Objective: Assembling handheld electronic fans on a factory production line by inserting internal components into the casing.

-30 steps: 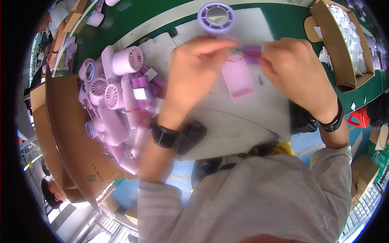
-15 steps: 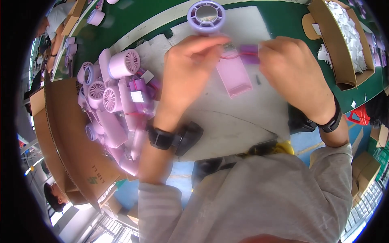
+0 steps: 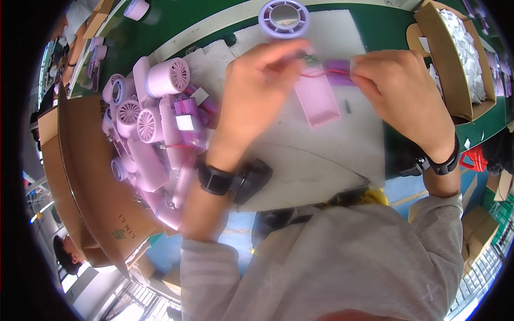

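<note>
Pink hsg [image 3: 320, 101]: on whitish mat [image 3: 310, 176], btwn hands
L hand [image 3: 256, 96]: fingertips blurred at hsg's far end, can't tell if gripping
R hand [image 3: 401, 93]: pinching end of purple pack [image 3: 338, 81]
Lilac ring [image 3: 300, 17]: beyond hands, nr mat's far edge

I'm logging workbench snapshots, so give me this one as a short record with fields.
Left hand: at the upper end of the pink housing; blurred, grip unclear
Right hand: pinching the purple block
Red wires: between housing and block
Surface: pale board on green table
Left side: pile of pink fan parts
Right side: cardboard box of white pieces
Far end: round lavender part
</note>
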`<action>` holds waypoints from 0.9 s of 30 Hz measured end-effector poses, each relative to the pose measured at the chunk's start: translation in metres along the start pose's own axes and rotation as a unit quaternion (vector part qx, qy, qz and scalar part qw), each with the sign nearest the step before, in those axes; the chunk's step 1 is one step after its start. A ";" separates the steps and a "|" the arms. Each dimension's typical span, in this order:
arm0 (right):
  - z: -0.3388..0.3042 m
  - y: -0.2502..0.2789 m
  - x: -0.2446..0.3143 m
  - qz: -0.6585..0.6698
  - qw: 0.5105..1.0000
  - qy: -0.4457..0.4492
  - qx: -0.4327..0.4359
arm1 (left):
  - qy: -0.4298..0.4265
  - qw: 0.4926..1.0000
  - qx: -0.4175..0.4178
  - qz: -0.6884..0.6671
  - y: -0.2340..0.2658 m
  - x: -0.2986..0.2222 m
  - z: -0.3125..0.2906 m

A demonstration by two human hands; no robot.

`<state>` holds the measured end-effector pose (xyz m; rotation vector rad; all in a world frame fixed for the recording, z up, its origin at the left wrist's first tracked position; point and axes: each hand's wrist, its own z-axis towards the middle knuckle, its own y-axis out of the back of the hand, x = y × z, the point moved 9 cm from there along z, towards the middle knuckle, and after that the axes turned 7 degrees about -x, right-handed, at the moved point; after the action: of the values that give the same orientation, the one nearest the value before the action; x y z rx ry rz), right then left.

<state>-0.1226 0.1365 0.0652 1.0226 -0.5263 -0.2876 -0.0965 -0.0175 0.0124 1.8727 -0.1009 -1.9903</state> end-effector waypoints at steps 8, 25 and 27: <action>-0.001 -0.010 0.013 -0.106 0.994 -0.029 0.024 | -0.003 1.000 -0.008 0.005 0.001 0.000 0.002; -0.007 0.025 -0.109 0.258 0.928 -0.246 0.111 | 0.001 0.999 0.030 -0.019 -0.006 -0.003 0.000; -0.004 0.061 -0.156 0.306 0.919 -0.240 -0.072 | 0.004 0.999 0.035 -0.014 -0.008 -0.003 0.002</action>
<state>-0.2523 0.2428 0.0726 0.5935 -1.2201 -0.0089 -0.1001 -0.0094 0.0122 1.9346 -0.1437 -2.0226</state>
